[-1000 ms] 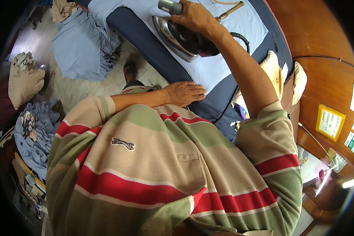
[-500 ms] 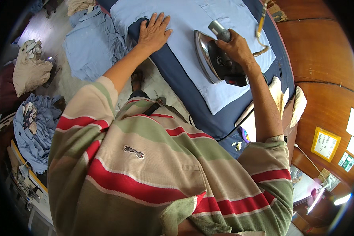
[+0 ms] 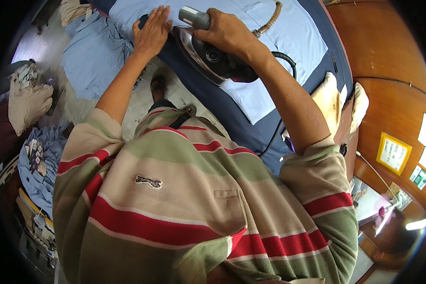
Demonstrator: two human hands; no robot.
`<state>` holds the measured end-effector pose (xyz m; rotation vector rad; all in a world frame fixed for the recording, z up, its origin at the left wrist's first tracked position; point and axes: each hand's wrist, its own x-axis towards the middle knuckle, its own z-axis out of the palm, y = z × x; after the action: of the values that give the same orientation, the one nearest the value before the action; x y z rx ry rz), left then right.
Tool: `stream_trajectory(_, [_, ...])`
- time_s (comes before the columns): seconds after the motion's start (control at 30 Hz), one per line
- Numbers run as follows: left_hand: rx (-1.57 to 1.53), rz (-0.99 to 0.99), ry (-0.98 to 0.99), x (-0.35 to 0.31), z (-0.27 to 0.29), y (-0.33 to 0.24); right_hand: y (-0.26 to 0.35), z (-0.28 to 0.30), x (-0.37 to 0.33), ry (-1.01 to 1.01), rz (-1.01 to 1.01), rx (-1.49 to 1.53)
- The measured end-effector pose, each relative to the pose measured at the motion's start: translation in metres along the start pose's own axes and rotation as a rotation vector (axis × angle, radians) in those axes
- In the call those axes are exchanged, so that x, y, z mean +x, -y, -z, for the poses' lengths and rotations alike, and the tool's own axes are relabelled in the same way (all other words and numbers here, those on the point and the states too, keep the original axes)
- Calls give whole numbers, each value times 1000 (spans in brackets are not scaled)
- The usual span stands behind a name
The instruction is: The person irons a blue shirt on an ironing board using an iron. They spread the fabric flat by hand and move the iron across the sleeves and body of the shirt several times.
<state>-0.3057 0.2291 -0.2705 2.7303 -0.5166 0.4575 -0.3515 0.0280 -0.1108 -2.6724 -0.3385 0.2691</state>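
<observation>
Seen from above, a person in a striped shirt (image 3: 170, 199) irons at a navy-covered surface (image 3: 208, 100). The right hand (image 3: 228, 31) is wrapped around the grey handle of a black-and-silver iron (image 3: 222, 61), which is at the near-left edge of a light blue cloth (image 3: 293, 52) spread on the surface; whether its plate touches down is hidden. A dark cord (image 3: 288, 60) trails from its right end. The left hand (image 3: 151, 34), well apart from the cord and just beside the iron, is palm down with fingers extended at the surface's left edge. On the floor (image 3: 135, 106) to the left lies a crumpled blue pile (image 3: 94, 57). A wooden wall (image 3: 388, 52) stands at right.
</observation>
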Motion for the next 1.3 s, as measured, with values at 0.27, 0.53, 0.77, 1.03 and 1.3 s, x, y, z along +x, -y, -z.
stream_trajectory(0.27, [-63, 14, -19, -3, -8, 10, -16, 15, -28, -20, -158, 15])
stream_trajectory(0.53, [-168, 83, -100, 9, 3, -14, -17, 18, -47, 47, -97, 48])
stream_trajectory(0.77, [-215, -382, 196, -47, 34, -168, -93, 58, -110, -159, -425, 82])
stream_trajectory(1.03, [-155, -455, 394, -87, 39, -175, -123, 37, -156, -316, -651, 65])
stream_trajectory(1.3, [80, -123, 320, -9, 29, -76, -129, 30, -181, -374, -821, 204])
